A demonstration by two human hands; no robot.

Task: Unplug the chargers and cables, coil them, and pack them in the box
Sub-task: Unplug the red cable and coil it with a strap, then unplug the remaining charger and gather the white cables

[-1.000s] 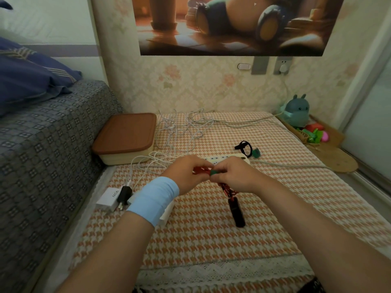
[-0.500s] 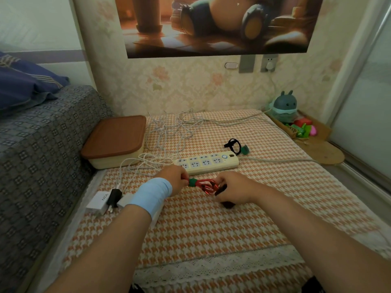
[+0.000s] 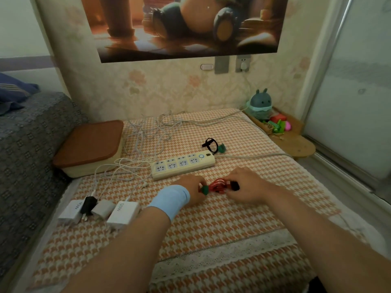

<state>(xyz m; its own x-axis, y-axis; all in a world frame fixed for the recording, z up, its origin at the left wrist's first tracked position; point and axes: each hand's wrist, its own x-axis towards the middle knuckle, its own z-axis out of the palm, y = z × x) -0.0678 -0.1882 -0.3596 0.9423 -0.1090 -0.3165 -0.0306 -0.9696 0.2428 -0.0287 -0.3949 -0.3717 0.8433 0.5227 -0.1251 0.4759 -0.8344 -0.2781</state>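
The white charger at the left edge carries grey writing that reads "90W", seen upside down. A second white charger near it has a similar mark ending in "0W", but I cannot read its first figures with certainty. Between these two lie a black plug adapter and a grey charger, and thin white cables run from them toward a loose tangle at the back. The left hand, which wears a light blue wristband, has a closed grip: its fingertips pinch the green tie at one end of a coiled red cable. The grip of the right hand is also closed, with the fingers curled around the black connector at the other end of the coil. The coil is low over the orange houndstooth cloth, just in front of the cream power strip, whose sockets are all free. The box, cream with a brown lid on it, stands at the back left. A coiled black cable lies behind the strip.
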